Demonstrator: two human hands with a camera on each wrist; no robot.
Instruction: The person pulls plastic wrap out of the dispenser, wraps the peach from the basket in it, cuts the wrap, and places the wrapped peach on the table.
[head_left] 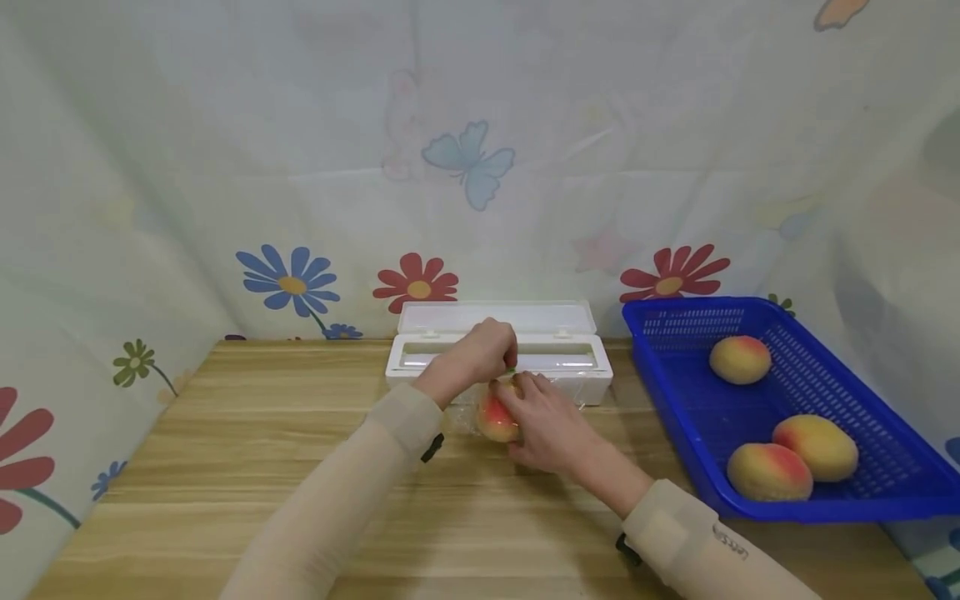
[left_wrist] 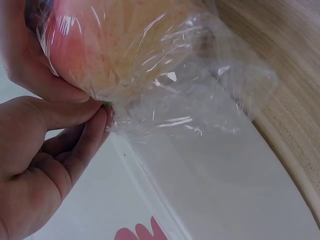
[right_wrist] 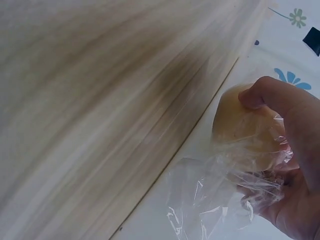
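A peach (head_left: 495,418) with a red blush is partly covered in clear cling film (left_wrist: 185,105), which hangs loose and crumpled on one side. My right hand (head_left: 553,423) holds this peach, the thumb on its bare side in the right wrist view. My left hand (head_left: 480,354) is just beside the fruit, and its thumb and fingertips pinch the gathered film. A small green bit (left_wrist: 106,104) shows at those fingertips; its kind cannot be made out. Behind the hands stands a white cling film dispenser (head_left: 598,388), lid raised, with a roll (head_left: 551,362) inside.
A blue plastic basket (head_left: 675,433) stands on the right of the wooden table (head_left: 300,467). One peach (head_left: 740,360) lies towards its back and two peaches (head_left: 770,472) touch near its front. A flower-printed cloth (head_left: 337,208) hangs behind the table.
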